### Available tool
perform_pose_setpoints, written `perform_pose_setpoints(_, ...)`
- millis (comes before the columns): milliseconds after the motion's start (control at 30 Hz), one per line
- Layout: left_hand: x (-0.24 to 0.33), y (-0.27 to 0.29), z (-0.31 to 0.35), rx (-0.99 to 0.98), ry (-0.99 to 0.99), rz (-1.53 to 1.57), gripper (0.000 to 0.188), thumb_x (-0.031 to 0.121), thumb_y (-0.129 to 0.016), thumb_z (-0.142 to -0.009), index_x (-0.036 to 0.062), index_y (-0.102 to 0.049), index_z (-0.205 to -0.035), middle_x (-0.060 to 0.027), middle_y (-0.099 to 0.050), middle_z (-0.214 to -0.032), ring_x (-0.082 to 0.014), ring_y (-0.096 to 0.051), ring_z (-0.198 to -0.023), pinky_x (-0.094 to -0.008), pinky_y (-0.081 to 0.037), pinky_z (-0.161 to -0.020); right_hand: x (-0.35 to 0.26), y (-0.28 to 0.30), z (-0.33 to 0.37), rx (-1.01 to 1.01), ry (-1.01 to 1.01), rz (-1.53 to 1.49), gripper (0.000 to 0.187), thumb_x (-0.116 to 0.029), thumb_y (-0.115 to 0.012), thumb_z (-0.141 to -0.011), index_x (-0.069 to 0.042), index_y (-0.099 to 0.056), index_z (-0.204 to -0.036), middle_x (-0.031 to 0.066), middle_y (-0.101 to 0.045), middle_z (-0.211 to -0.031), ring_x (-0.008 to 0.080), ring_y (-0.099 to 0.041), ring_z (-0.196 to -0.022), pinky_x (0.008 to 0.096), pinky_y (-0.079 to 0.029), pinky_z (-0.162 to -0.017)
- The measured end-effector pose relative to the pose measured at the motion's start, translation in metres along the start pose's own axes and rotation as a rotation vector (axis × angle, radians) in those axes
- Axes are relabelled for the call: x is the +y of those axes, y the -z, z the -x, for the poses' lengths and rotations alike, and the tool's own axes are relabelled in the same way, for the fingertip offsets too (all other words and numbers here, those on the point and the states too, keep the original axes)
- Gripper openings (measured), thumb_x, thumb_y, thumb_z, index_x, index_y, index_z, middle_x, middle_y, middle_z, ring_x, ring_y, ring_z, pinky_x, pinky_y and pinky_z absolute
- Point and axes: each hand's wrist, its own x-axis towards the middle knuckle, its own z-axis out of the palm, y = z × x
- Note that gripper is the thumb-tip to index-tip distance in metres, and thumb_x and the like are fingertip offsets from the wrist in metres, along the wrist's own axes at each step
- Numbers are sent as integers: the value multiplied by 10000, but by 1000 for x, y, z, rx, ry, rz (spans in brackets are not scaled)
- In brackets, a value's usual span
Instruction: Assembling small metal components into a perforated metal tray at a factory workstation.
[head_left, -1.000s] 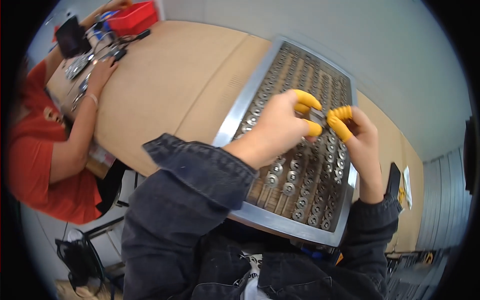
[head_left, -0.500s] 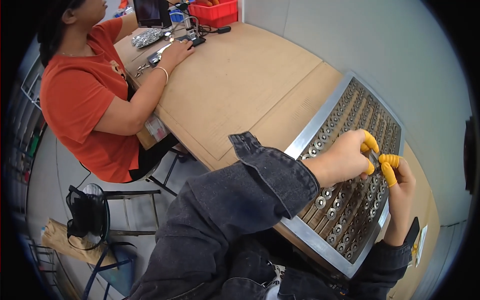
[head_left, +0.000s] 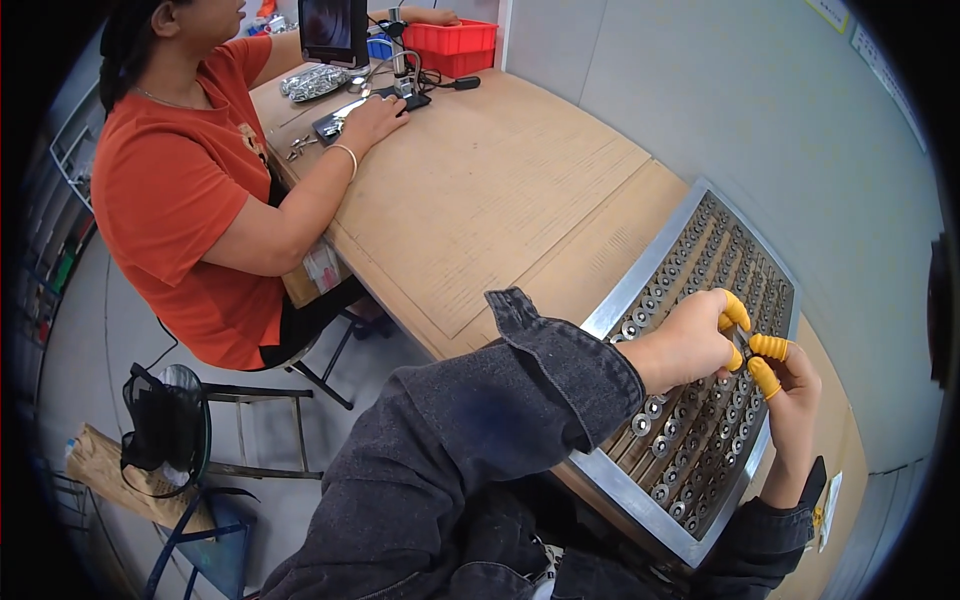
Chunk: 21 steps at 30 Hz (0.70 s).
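Note:
My left hand reaches over a metal-framed tray, yellow finger cots on its fingertips. It pinches a small shiny metal piece, too small and covered to name. My right hand, also in yellow finger cots, meets it from the right, with thumb and forefinger closed at the same piece. Whether the right fingers grip the piece or something else is hidden. Below both hands, rows of small round metal parts with dark centres fill the tray.
A co-worker in an orange shirt sits at the left, one hand beside a small stand with a screen. A red bin stands at the back. A stool holds a black bag. A grey wall borders the table.
The view has shifted, so the table and co-worker sit lower in the picture. My hands stay together over the tray, still at the small piece. The co-worker's far hand now shows at the red bin.

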Motion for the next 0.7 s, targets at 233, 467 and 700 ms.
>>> perform_pose_setpoints(233,0,-3,1,66,31,-35,387,-120,-545,-699,-49,-544,-1079,-157,-554,-933,-172,-593,-638,-259,-495,-533,-4,13,-14,126,41,-54,285,25,-640,-840,24,-625,-1125,99,-659,-1093,173,-620,-964,265,-471,-897)
perform_pose_setpoints(467,12,4,1,89,86,-60,347,-99,-588,-764,-36,-555,-1104,-134,-581,-907,-170,-598,-697,-246,-494,-621,39,37,-92,225,-62,250,251,-38,-623,-845,-15,-672,-1090,61,-697,-1018,134,-631,-882,233,-485,-799)
perform_pose_setpoints(700,11,3,2,137,150,-83,358,-94,-595,-769,-38,-543,-1119,-140,-573,-947,-178,-596,-702,-243,-501,-636,117,50,-155,204,-155,494,249,-103,-646,-839,-28,-681,-1074,68,-706,-965,161,-640,-821,279,-502,-736)
